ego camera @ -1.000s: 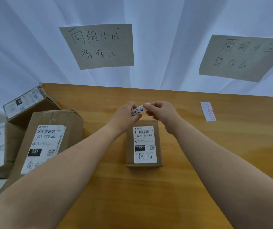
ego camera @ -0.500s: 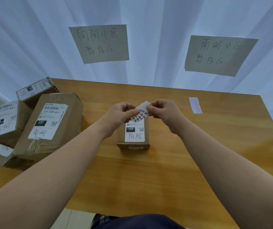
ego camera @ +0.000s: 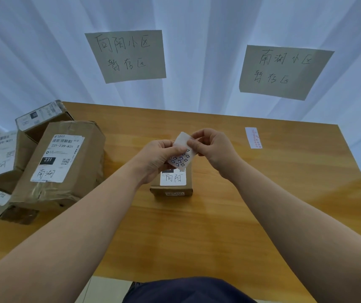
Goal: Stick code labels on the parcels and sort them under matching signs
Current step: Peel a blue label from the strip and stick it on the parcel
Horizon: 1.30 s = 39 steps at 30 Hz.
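Observation:
A small brown parcel with a white shipping label lies on the wooden table in the middle. Just above it both hands hold a white sticker sheet printed with several small dark squares. My left hand grips the sheet's left side. My right hand pinches its upper right edge with thumb and forefinger. Two paper signs hang on the white curtain behind: one sign above the middle, the other sign to the right.
Several larger brown parcels are piled at the table's left edge, the biggest parcel marked 231. A second sticker sheet with red marks lies at the table's far right. A dark garment shows at the bottom.
The view has tilted down and pulled back. The sticker sheet has turned more upright between my hands, its upper part now showing white, and my right fingers have shifted to its upper right edge.

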Each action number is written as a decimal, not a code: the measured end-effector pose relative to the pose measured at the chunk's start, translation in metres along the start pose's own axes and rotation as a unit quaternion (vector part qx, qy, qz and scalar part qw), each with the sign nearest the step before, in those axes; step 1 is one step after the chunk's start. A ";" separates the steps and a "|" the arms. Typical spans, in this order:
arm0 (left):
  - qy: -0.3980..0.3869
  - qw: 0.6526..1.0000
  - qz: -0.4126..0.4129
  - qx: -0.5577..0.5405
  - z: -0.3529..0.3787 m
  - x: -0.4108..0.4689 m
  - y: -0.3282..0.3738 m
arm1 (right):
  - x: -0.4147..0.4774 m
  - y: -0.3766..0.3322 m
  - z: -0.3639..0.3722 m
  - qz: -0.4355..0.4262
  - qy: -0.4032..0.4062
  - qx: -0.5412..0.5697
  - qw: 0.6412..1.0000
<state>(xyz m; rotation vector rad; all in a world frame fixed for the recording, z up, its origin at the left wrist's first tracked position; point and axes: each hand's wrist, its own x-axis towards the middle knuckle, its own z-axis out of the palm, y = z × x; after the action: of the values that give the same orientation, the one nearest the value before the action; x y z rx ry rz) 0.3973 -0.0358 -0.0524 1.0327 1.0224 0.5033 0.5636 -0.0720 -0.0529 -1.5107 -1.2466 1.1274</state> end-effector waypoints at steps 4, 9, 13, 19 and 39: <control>0.006 1.000 -0.009 0.000 0.002 -0.001 0.000 | 0.003 0.002 0.001 -0.013 0.032 -0.011 0.999; 0.004 1.000 -0.014 -0.013 0.002 -0.003 0.002 | 0.005 -0.001 0.002 -0.030 0.030 -0.033 0.999; 0.060 0.998 0.009 -0.021 0.000 -0.002 0.001 | 0.008 0.000 0.006 -0.092 0.074 -0.132 0.984; 0.103 0.992 0.032 -0.060 -0.003 -0.002 -0.002 | 0.003 0.002 0.010 -0.215 0.092 -0.332 0.914; 0.098 0.993 0.068 -0.021 -0.001 -0.012 -0.009 | -0.005 -0.001 0.025 -0.198 0.071 -0.306 0.929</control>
<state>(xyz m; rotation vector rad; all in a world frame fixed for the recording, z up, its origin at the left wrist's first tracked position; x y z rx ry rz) 0.3897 -0.0479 -0.0550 1.0351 1.1136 0.7469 0.5389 -0.0749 -0.0567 -1.6293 -1.8012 0.3624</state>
